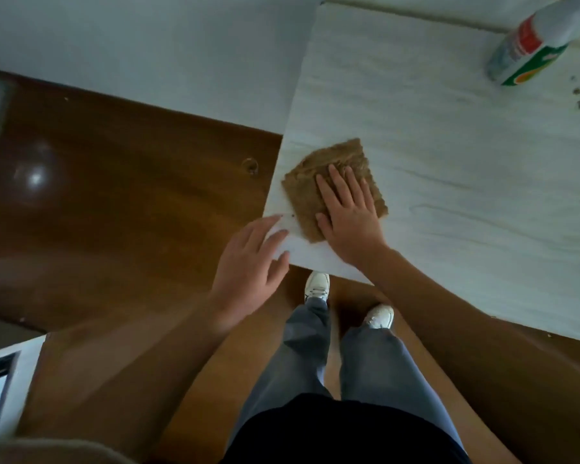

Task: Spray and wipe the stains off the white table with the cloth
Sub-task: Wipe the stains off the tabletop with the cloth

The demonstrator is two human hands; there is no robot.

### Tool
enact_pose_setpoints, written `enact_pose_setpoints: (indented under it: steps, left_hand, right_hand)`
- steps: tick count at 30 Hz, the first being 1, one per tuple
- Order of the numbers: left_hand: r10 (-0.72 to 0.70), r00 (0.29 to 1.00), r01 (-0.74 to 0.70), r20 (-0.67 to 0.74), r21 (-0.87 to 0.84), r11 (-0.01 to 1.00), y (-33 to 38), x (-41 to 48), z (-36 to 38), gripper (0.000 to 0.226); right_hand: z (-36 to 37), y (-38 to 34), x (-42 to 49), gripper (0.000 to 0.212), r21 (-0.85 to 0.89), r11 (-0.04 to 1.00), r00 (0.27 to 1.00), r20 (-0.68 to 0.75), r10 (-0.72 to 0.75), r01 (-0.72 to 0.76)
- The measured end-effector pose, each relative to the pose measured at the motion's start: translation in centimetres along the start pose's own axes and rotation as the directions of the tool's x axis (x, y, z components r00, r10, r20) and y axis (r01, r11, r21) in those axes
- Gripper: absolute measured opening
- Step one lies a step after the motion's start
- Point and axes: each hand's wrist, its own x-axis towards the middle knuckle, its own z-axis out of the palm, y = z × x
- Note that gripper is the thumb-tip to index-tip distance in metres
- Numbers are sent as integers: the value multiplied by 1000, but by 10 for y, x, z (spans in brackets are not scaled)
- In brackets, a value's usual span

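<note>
A brown cloth (329,169) lies flat near the left corner of the white table (449,155). My right hand (349,212) presses on the cloth with straight, spread fingers. At the table's left edge my left hand (252,262) hovers beside the cloth with relaxed fingers and holds nothing. A few small dark specks (292,215) sit on the table by its fingertips. More brown stains (578,97) show at the far right, below a white spray bottle (529,41) with a red and green label.
Brown wooden floor (114,212) spreads left of and below the table. My legs and white shoes (317,286) stand at the table's near edge. A grey wall (148,45) runs behind, and a white-framed object (0,390) sits at the lower left.
</note>
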Motion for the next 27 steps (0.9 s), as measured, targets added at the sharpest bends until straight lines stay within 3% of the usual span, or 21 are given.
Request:
enact_pose_setpoints:
  steps: [4, 6, 11, 14, 17, 20, 23, 25, 27]
  left_hand:
    - [23, 996, -24, 85, 12, 1000, 11, -35, 21, 38]
    - [19, 995, -21, 103, 18, 1000, 13, -42, 28, 38]
    - [-19, 996, 17, 84, 29, 999, 22, -44, 30, 40]
    - [-45, 990, 40, 132, 43, 998, 26, -51, 32, 45]
    - [-67, 984, 57, 167, 60, 997, 29, -57, 34, 52]
    - [-79, 984, 68, 158, 71, 995, 30, -59, 33, 52]
    - [-167, 982, 160, 86, 76, 984, 29, -62, 25, 48]
    - [-243, 968, 237, 55, 94, 967, 25, -64, 16, 46]
    - [-298, 954, 293, 37, 107, 950, 18, -65, 7, 46]
  right_hand:
    - [-4, -20, 39, 65, 61, 984, 984, -46, 171, -168]
    - [2, -38, 37, 66, 82, 980, 981, -54, 185, -180]
    - [16, -33, -10, 63, -51, 979, 980, 21, -197, 198]
    - [12, 2, -29, 63, -47, 949, 949, 70, -307, 311]
    - [-3, 34, -31, 65, -42, 972, 972, 59, -227, 230]
    - [-11, 30, -9, 64, 16, 1000, 999, -32, 7, -7]
    - [-3, -11, 13, 65, 60, 979, 979, -42, 198, -195]
    - [7, -37, 11, 66, 36, 993, 993, -27, 112, -111]
    - [16, -51, -6, 65, -2, 998, 998, -9, -69, 69]
